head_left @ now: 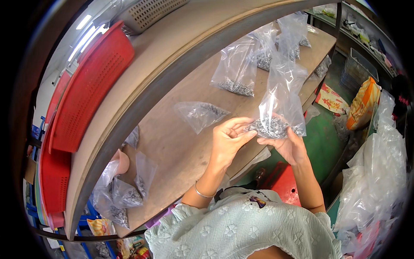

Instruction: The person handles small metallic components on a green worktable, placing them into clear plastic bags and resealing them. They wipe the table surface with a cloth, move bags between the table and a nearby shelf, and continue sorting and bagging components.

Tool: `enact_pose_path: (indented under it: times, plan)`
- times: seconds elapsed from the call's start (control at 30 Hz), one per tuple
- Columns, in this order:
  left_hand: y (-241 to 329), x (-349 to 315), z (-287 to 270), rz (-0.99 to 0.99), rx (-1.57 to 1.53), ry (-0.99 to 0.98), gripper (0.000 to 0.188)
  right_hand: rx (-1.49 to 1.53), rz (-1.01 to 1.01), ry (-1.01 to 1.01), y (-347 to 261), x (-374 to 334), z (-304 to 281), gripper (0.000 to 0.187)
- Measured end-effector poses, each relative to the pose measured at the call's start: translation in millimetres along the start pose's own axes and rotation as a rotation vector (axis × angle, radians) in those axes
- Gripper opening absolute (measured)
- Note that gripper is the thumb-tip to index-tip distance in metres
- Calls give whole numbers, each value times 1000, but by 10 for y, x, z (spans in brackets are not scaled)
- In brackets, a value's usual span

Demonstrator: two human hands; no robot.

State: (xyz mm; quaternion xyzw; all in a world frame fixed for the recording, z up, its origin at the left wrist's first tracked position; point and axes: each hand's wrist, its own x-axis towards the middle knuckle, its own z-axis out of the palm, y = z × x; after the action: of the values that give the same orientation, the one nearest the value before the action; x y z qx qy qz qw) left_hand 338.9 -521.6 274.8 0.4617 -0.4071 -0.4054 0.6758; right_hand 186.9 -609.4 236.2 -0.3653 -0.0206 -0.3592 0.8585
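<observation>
Both my hands hold a clear plastic bag (282, 88) over the front edge of the table. Small silvery metal parts (271, 127) fill its bottom; their exact kind is too small to tell. My left hand (230, 136) pinches the bag's lower left corner between thumb and fingers. On the other side, my right hand (289, 144) grips the lower right, its fingers partly under the bag. The bag's upper part stands up loosely, away from me. Left of it, a smaller clear bag (200, 114) with metal parts lies on the table (172, 146).
More filled clear bags (237, 75) stand toward the table's far end. Several others (125, 194) lie at its left end by a pink scoop-like container (123, 162). A shelf (172, 39) above carries red baskets (92, 86). Right are a red stool (282, 185) and heaped plastic bags (375, 172).
</observation>
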Motion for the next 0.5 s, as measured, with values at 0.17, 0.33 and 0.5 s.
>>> enact_pose_path:
  times: [0.17,0.33,0.5]
  plan:
    - [38,-24,18,8,19,50,27,4,12,-37,-11,32,25,71]
    - [48,-32,16,17,13,79,28,105,31,-42,21,78,-15,70]
    - [101,-24,48,19,-33,96,27,211,42,-90,66,143,-119,64]
